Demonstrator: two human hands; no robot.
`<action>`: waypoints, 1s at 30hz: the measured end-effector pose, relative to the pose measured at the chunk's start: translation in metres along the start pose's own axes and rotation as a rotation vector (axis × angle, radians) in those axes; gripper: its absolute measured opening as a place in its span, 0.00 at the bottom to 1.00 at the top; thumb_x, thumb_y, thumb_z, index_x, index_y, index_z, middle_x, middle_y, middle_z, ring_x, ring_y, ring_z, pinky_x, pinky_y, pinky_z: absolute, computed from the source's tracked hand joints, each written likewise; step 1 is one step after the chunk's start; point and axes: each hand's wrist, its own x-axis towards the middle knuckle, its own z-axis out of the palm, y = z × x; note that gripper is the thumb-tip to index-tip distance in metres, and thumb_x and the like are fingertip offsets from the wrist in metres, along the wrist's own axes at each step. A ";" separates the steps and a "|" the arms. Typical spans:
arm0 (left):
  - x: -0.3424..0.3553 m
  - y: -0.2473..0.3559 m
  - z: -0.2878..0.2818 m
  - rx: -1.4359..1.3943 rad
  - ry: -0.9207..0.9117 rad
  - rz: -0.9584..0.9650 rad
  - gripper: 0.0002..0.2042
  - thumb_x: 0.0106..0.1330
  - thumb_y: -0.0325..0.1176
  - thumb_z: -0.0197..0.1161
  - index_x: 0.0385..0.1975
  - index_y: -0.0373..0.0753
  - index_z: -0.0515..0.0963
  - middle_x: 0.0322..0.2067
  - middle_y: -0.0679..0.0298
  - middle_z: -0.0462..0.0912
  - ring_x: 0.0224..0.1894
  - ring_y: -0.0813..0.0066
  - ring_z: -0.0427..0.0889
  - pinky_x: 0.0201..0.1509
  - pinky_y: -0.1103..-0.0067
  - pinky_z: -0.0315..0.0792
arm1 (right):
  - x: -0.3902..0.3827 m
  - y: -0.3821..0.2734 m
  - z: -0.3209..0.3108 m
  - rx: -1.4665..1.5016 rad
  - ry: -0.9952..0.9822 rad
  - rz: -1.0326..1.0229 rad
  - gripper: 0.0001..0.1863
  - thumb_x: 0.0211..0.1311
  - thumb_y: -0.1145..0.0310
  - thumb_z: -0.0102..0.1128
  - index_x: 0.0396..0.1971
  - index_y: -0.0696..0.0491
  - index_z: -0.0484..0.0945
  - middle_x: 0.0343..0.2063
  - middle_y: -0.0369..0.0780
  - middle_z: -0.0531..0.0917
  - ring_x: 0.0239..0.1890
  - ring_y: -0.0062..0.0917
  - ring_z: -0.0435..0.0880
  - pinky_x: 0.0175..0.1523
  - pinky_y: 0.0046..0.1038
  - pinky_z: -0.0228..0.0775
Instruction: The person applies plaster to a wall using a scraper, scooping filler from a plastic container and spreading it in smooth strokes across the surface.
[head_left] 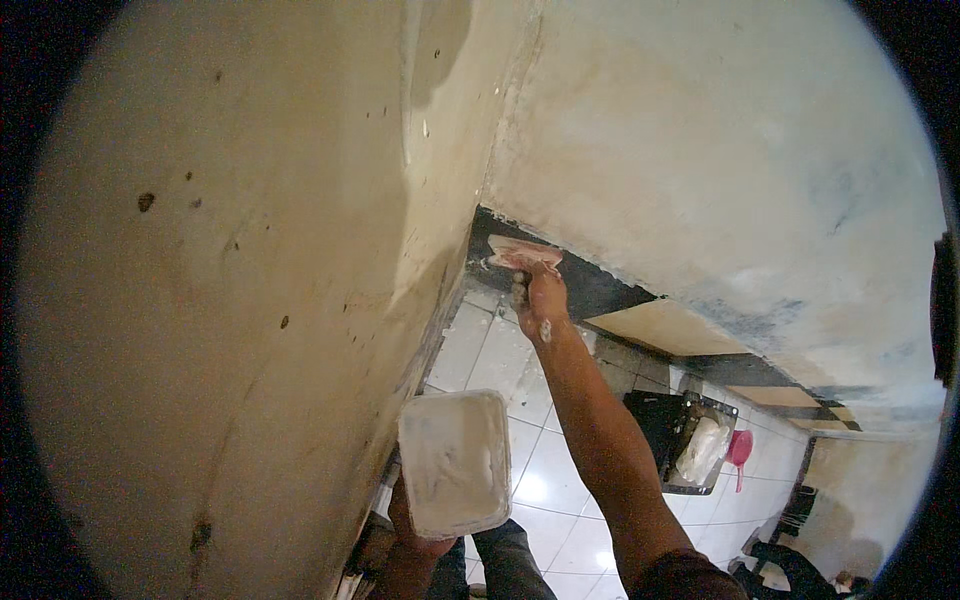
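Observation:
My right hand [545, 297] stretches forward and grips a putty knife [524, 251]. Its wide, smeared blade lies at a dark unpainted strip [605, 290] low on the far wall, close to the corner. White paste is stuck to my right wrist and fingers. Down near my legs, my left hand [402, 515] supports a rectangular tub [456, 532] from below and the side. Off-white putty [455, 455] covers the inside of the tub. Most of my left fingers are hidden beneath it.
A stained beige wall [250, 300] rises close on the left. The pale far wall [720, 160] meets it at the corner. On the white tiled floor [540, 375] stands a black tray [668, 488] with a white bag [703, 447], beside a pink dipper [740, 447]. Dark items lie lower right.

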 end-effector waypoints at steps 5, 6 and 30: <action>0.010 -0.007 -0.019 0.517 -0.070 0.188 0.29 0.67 0.51 0.46 0.65 0.43 0.57 0.61 0.57 0.65 0.63 0.56 0.65 0.65 0.55 0.59 | 0.032 -0.051 0.041 0.145 -0.008 -0.136 0.07 0.62 0.68 0.50 0.27 0.51 0.76 0.16 0.32 0.70 0.12 0.16 0.64 0.14 0.18 0.56; 0.015 -0.010 -0.037 0.519 -0.088 0.198 0.29 0.67 0.51 0.47 0.65 0.43 0.57 0.61 0.57 0.65 0.63 0.55 0.65 0.65 0.55 0.59 | 0.025 -0.073 0.059 0.148 0.010 -0.226 0.08 0.62 0.67 0.50 0.26 0.51 0.75 0.16 0.31 0.70 0.12 0.16 0.64 0.14 0.18 0.56; -0.001 -0.015 0.024 0.192 -0.115 -0.124 0.34 0.65 0.55 0.51 0.65 0.42 0.55 0.62 0.55 0.63 0.62 0.56 0.67 0.62 0.53 0.64 | 0.005 0.030 -0.127 0.046 0.182 -0.132 0.03 0.58 0.68 0.53 0.29 0.49 0.75 0.18 0.31 0.71 0.16 0.17 0.68 0.18 0.20 0.58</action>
